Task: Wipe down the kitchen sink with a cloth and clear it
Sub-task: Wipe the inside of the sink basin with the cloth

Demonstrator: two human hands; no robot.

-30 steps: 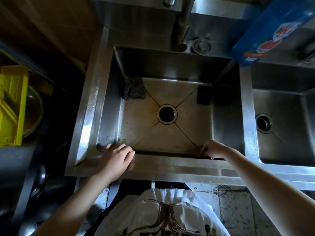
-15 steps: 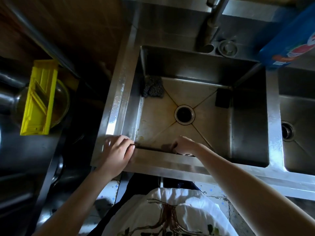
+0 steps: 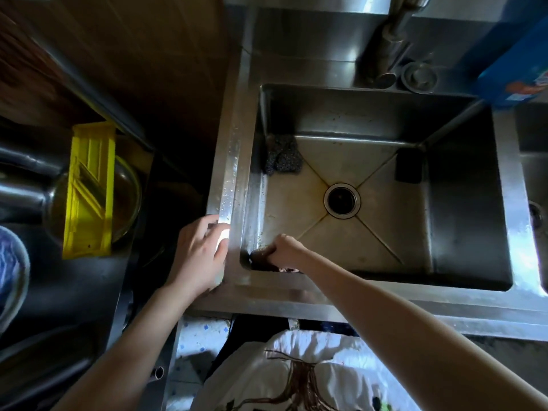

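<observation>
1. Stainless steel fills the view: a square sink with a central drain, a tap behind it, and a dim bench to the left carrying a yellow slicer over a glass bowl.
2. Right hand reaches into the near-left corner of the basin, fingers clamped on a dark cloth pressed against the floor and wall there.
3. Left hand lies flat and spread on the wet left rim, holding nothing, apparently bracing.
4. Two things remain inside: a dark scouring pad in the far-left corner and a black block in the far-right corner, so by my reading wiping is under way and clearing has not begun.
5. Risks, as I judge them: the bracing palm could slide on the beaded water along the rim; the cloth may skip the tight corner seam and leave grime; loosened dirt could be pushed toward the pad instead of the drain; a blue bottle near the back edge could be knocked in by a wide sweep.
</observation>
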